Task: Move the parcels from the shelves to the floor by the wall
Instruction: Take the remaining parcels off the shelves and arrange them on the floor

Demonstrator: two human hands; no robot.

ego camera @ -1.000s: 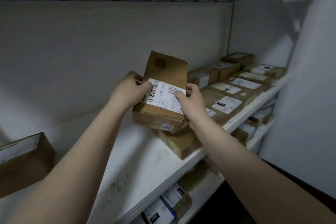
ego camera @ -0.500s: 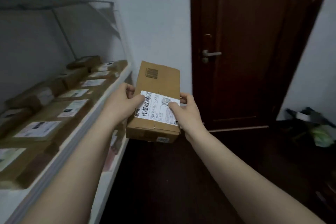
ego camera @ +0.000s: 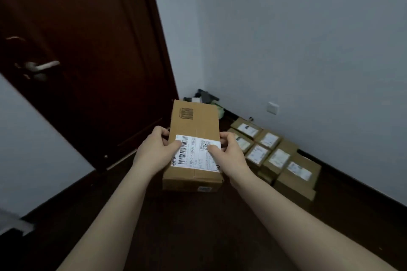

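Closest to me, two bare forearms reach out from the bottom of the view over a dark floor [ego camera: 193, 233]. At their ends the left hand [ego camera: 156, 149] and the right hand [ego camera: 230, 157] are both clamped on one brown cardboard parcel [ego camera: 196, 123] — each thumb lies on top and the fingers curl round a long side edge, left hand on the left edge, right hand on the right. The parcel hangs in the air in front of me, roughly level, its long axis pointing away, touching nothing but the hands. A white shipping label [ego camera: 195, 157] with a barcode and a square code covers the near half of its top, and both thumbs press on it. A printed barcode mark sits near the far end, and a small sticker shows on the near end face. Beyond and to the right, a group of parcels [ego camera: 278, 158] lies on the floor against the wall [ego camera: 308, 39], packed side by side in rows, some apparently stacked, most with white labels facing up. Just above them a white socket [ego camera: 273, 108] is set low in the wall. In the corner behind the held parcel I see dark and pale clutter [ego camera: 204, 95] — I cannot tell what it is. To the left stands a dark wooden door [ego camera: 88, 39] with a metal handle [ego camera: 43, 66].
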